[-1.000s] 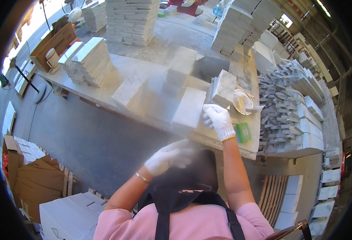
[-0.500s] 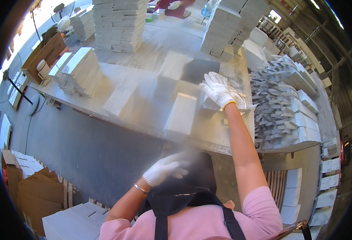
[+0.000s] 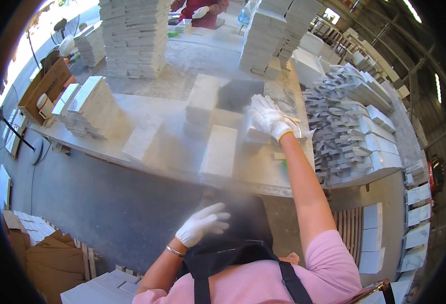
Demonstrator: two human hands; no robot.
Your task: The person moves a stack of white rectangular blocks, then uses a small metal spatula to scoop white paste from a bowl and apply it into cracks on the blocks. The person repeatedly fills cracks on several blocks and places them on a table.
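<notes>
Both my hands wear white knit gloves. My right hand (image 3: 269, 117) reaches out over the worktable (image 3: 182, 83), fingers stretched and lying flat on or just above a small pile of pale tiles (image 3: 257, 135). A dark grey square piece (image 3: 240, 95) lies just beyond its fingertips. Left of that is a stack of white tiles (image 3: 201, 96), and nearer me a white tile stack (image 3: 219, 152) stands by the table's front edge. My left hand (image 3: 203, 223) hovers before my dark apron (image 3: 240, 218), empty, with fingers loosely apart. Haze blurs the middle of the picture.
Tall tile stacks (image 3: 134, 40) (image 3: 263, 38) rise at the back. Shorter stacks (image 3: 91, 106) stand left, near a cardboard box (image 3: 48, 86). Many narrow strips (image 3: 334, 126) are piled right. Across the table is a person in red (image 3: 210, 20). Flattened cardboard (image 3: 56, 258) lies lower left.
The whole view has shifted, so the table things appear farther left and slightly lower. More of the person across shows. My right hand stays by the tile pile; my left hand remains raised and empty.
</notes>
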